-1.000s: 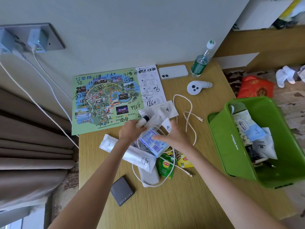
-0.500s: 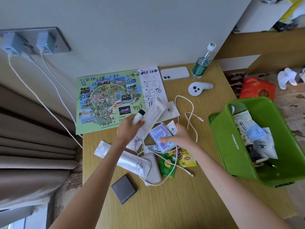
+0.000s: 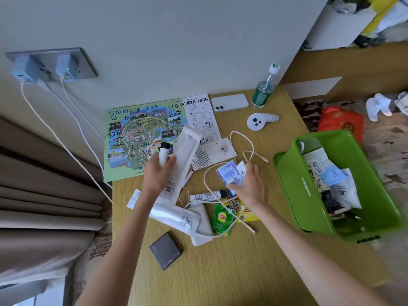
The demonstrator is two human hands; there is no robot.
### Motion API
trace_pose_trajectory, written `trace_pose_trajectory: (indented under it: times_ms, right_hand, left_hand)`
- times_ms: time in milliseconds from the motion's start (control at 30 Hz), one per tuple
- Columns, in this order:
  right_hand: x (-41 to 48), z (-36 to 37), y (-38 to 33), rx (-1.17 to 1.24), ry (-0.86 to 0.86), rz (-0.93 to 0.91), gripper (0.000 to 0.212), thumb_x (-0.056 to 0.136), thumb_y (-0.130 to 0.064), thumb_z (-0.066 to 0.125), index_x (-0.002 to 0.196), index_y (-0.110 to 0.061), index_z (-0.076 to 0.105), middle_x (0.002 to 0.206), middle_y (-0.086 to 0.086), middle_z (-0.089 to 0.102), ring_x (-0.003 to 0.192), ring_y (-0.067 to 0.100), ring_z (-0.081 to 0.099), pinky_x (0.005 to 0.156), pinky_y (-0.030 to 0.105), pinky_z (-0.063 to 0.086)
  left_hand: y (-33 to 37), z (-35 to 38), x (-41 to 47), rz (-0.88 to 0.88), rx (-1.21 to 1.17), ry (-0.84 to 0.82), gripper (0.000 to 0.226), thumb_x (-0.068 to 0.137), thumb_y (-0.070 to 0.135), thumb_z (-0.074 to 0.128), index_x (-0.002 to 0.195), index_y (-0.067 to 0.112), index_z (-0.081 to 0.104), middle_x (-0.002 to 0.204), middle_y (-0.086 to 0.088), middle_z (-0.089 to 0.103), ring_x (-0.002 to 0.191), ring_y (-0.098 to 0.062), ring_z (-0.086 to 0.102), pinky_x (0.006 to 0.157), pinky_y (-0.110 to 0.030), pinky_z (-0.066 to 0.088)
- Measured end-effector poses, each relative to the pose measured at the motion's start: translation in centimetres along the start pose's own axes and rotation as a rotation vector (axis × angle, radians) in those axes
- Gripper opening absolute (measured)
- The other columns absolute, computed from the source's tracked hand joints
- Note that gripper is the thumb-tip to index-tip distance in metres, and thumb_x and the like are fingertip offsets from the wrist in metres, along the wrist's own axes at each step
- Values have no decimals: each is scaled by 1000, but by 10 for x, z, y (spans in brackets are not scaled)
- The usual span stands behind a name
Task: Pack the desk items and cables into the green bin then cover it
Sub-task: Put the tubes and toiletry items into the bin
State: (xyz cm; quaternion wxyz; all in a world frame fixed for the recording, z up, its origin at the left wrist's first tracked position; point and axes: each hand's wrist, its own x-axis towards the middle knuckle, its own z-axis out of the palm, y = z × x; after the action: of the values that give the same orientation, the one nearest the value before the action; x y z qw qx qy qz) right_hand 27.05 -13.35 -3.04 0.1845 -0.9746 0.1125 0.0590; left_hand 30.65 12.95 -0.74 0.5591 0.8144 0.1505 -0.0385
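My left hand (image 3: 157,173) grips a small white bottle with a black cap (image 3: 164,153) together with a long white sachet (image 3: 183,160), lifted above the desk. My right hand (image 3: 249,184) holds a blue-and-white packet (image 3: 229,173) and a small white packet beside it. The green bin (image 3: 291,186) stands at the desk's right edge, open, with packets and dark cables inside. A white cable (image 3: 242,151) loops across the desk. Under the hands lie a tube (image 3: 205,197), Lipton tea bags (image 3: 220,218), another white sachet (image 3: 174,214) and a white power bank (image 3: 204,219).
A map sheet (image 3: 136,138), a white phone (image 3: 229,102), a water bottle (image 3: 263,91) and a white controller (image 3: 257,121) sit at the back of the desk. A grey square case (image 3: 165,250) lies near the front. Two chargers (image 3: 64,70) hang cables down the wall on the left.
My left hand has lifted the bottle and long sachet up off the pile. My right hand has picked up the blue packet and moved it right, toward the bin.
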Motion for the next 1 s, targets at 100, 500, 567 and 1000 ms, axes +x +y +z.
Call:
trace_pose_trajectory:
  times_ms: [100,500,567,1000]
  right_hand:
    - [-7,6,-5,-40,-38,-25,72,66,-48,83,112,-9,45,119,6,54,111,26,49,81,33,45]
    - [-7,-87,8,175,-51,-23,54,69,-46,77,105,-21,46,96,-5,62,80,17,62,52,28,43]
    - [-10,-113,25,222,-18,0,54,67,-51,76,100,-22,44,91,-7,63,74,16,62,52,28,43]
    - [-22,-198,150,420,270,203,51,66,-55,74,98,-28,46,89,-11,64,76,15,59,54,28,36]
  left_hand:
    - [-3,3,-13,-22,12,8,25,91,27,64,76,14,49,65,0,51,57,-18,45,53,-29,35]
    - [39,61,-53,-32,-14,-152,19,91,28,64,81,13,60,72,-2,63,62,-16,55,57,-32,45]
    - [58,82,-57,-27,-62,-182,16,92,25,64,85,11,62,77,-4,65,67,-20,58,61,-34,48]
    - [154,195,-92,82,-109,-280,26,91,29,61,81,6,55,65,2,55,54,-9,49,49,-23,41]
